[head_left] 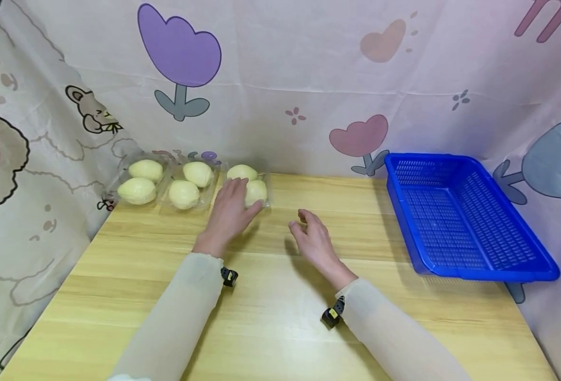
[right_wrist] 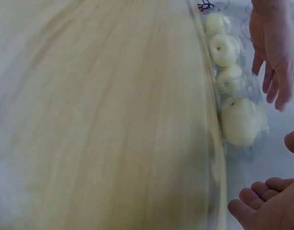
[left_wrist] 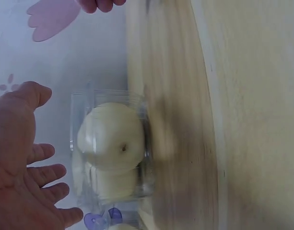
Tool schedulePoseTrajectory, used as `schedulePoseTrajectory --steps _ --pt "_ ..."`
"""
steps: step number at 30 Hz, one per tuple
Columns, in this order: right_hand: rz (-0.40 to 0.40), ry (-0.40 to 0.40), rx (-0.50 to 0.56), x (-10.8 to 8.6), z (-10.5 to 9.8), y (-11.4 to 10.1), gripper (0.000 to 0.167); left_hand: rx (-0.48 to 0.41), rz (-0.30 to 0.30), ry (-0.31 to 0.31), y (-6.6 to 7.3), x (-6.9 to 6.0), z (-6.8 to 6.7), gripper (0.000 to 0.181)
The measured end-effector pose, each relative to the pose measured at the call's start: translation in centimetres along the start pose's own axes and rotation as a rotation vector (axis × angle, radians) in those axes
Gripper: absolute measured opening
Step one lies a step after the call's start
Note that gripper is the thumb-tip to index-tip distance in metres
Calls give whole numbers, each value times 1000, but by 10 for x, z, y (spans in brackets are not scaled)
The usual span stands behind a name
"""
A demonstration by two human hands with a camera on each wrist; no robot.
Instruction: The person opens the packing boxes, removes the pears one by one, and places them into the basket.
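Note:
Three clear plastic boxes stand in a row at the back left of the table, each with two pale yellow, smooth, round fruits whose kind I cannot tell. My left hand point(head_left: 230, 209) is over the rightmost box point(head_left: 268, 197), fingers extended, partly covering its fruits point(head_left: 255, 191). In the left wrist view a gap shows between that hand point(left_wrist: 22, 163) and the box point(left_wrist: 113, 94), and one fruit point(left_wrist: 113, 136) has a small brown dimple. My right hand point(head_left: 315, 241) hovers to the right of that box, fingers loosely bent, holding nothing.
The middle box point(head_left: 206, 197) and left box point(head_left: 159, 194) stand close beside the rightmost one. A blue perforated plastic basket point(head_left: 406, 227) sits at the table's right side. Behind the wooden table point(head_left: 271, 317) hangs a printed cloth point(head_left: 271, 63).

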State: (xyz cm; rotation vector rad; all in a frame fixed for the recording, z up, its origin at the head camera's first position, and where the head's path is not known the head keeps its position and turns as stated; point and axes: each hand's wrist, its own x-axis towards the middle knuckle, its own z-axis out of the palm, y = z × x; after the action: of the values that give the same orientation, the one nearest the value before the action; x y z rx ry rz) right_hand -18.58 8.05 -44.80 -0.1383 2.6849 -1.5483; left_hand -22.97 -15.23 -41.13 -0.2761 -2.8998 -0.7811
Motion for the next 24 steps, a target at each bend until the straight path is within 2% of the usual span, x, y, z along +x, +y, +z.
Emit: schedulePoseTrajectory --steps 6,10,16,24 --pt "23 -8 -3 5 5 4 58 63 -54 -47 0 15 10 84" --pt "33 -11 -6 7 7 6 58 118 -74 -70 -1 19 16 79" --pt "34 -15 -13 8 9 6 61 146 -73 -86 0 15 22 77" --pt "29 1 -28 8 7 7 60 162 -39 -109 14 1 31 76"
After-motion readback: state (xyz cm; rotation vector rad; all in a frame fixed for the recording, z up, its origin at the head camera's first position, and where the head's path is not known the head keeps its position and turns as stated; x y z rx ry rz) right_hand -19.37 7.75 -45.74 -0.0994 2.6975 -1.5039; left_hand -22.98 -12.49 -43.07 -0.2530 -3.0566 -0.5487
